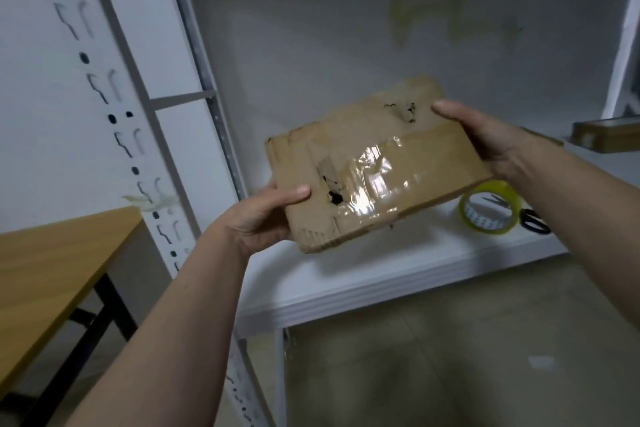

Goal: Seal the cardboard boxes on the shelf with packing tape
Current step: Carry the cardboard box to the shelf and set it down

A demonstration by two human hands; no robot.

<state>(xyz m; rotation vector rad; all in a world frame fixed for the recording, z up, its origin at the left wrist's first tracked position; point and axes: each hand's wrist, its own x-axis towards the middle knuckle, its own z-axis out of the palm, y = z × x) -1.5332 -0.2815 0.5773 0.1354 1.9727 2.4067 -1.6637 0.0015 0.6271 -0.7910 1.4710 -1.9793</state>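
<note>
White metal shelf rack (398,274) in middle, w/ slotted post (114,121) on its left. White back wall (329,38) behind rack. Wood-top table (52,270) w/ black legs left of rack. Shiny gray-green floor (467,357) under rack. Soft, dim light.

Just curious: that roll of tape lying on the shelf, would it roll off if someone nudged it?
Probably not: the tape roll lies flat on the white shelf, so a nudge would likely slide it. It looks light, being a hollow ring. Stood on edge, it could roll.
</note>
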